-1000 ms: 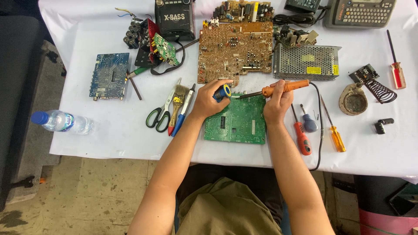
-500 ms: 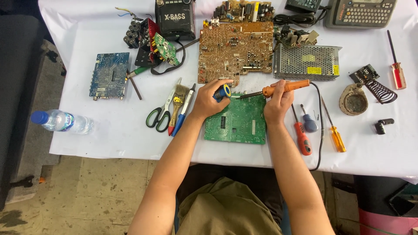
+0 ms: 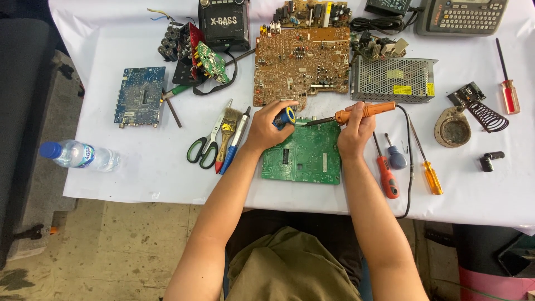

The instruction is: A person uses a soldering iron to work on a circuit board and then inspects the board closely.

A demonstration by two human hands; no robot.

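Black-handled scissors [image 3: 204, 146] and a brush [image 3: 228, 127] are laid left of centre. A blue board [image 3: 139, 103] and water bottle [image 3: 78, 156] are seen further left; a metal mesh box [image 3: 393, 78] is set top right.

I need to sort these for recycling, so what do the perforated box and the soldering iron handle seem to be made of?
Perforated box: likely bare sheet metal, dull silver with rows of punched holes. Soldering iron handle, in the right hand: probably smooth orange plastic.
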